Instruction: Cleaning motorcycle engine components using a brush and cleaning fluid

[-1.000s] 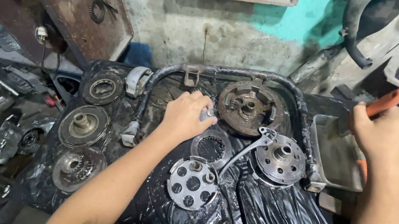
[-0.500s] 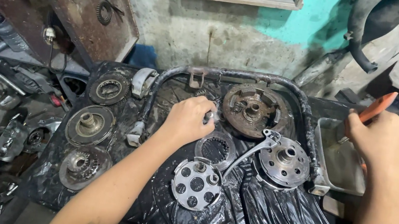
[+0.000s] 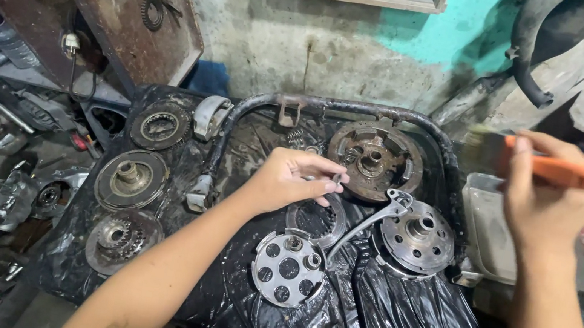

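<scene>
Pinching a Small Part, Brush Raised

Pinching a small grey metal part (image 3: 336,180) between fingertips, the left hand (image 3: 288,180) hovers over the black plastic-covered tabletop (image 3: 400,316). Just below it lie a dark toothed ring (image 3: 315,219) and a pale round drilled plate (image 3: 288,268); a rusty round clutch hub (image 3: 375,160) sits just beyond. The right hand (image 3: 549,200) is closed around an orange-handled paintbrush (image 3: 535,164), held above a grimy rectangular metal tray (image 3: 487,229).
</scene>
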